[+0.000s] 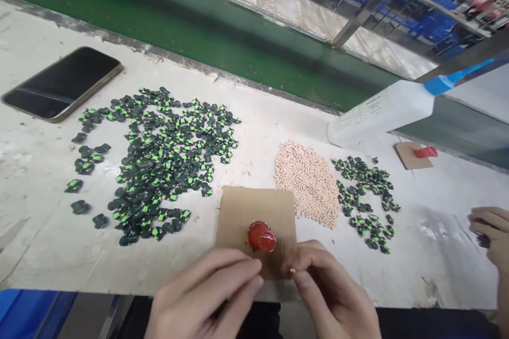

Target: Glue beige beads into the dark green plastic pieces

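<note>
My right hand (330,291) is closed in a pinch, with a tiny beige piece (292,270) between thumb and forefinger. Facing it, my left hand (207,294) has its fingertips drawn together; whatever they hold, if anything, is hidden. Both hands are at the near edge of a brown cardboard square (238,212). On the cardboard sits a small red cap-like container (257,234) with a glossy red surface. Beyond my right hand lies a heap of small beige pieces (306,180). To the left spreads a large pile of dark green pieces with bright green marks (159,169).
A phone (63,82) lies at the far left. A white bottle with a blue nozzle (385,108) stands at the back right, beyond a smaller dark green pile (366,196). Another cardboard piece (405,156) bears a red cap. Another person's hand (491,228) is at the right edge.
</note>
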A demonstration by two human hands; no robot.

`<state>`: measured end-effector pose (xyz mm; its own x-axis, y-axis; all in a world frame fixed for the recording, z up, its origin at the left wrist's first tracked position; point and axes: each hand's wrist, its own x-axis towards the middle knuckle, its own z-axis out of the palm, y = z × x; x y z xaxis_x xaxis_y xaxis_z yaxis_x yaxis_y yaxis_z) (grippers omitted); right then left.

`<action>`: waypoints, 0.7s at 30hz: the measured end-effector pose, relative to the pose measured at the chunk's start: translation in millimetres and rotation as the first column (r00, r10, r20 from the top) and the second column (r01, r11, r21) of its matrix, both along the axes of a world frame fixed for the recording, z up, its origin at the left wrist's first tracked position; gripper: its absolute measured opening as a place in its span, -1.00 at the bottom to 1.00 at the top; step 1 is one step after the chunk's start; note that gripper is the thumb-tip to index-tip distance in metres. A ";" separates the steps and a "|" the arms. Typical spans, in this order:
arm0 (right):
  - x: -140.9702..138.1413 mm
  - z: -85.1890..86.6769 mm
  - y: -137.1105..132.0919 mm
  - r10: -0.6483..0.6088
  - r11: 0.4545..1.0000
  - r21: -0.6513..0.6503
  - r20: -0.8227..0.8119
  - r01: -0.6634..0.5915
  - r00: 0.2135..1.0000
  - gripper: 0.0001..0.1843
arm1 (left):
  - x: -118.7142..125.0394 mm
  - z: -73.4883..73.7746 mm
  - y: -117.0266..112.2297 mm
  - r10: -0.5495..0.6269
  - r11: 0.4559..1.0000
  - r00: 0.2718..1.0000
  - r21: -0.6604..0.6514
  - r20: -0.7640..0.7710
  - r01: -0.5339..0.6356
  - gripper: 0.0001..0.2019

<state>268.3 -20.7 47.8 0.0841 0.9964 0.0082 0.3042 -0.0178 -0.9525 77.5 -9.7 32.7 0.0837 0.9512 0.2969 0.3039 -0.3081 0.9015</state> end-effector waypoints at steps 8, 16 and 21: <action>-2.8 -16.4 3.1 0.001 0.994 0.106 0.197 -0.022 0.980 -0.80 | -15.4 -13.0 3.9 -0.041 0.998 0.991 -0.048 -0.125 0.035 -0.76; -4.2 -15.7 3.7 -0.005 0.995 0.099 0.273 -0.023 0.962 -0.79 | -9.2 -10.7 7.5 -0.015 1.000 0.990 0.015 -0.137 0.017 -0.80; -5.0 -16.2 4.0 -0.012 0.993 0.112 0.318 -0.025 0.948 -0.77 | -9.7 -8.0 10.5 0.003 0.999 0.991 0.037 -0.132 0.001 -0.81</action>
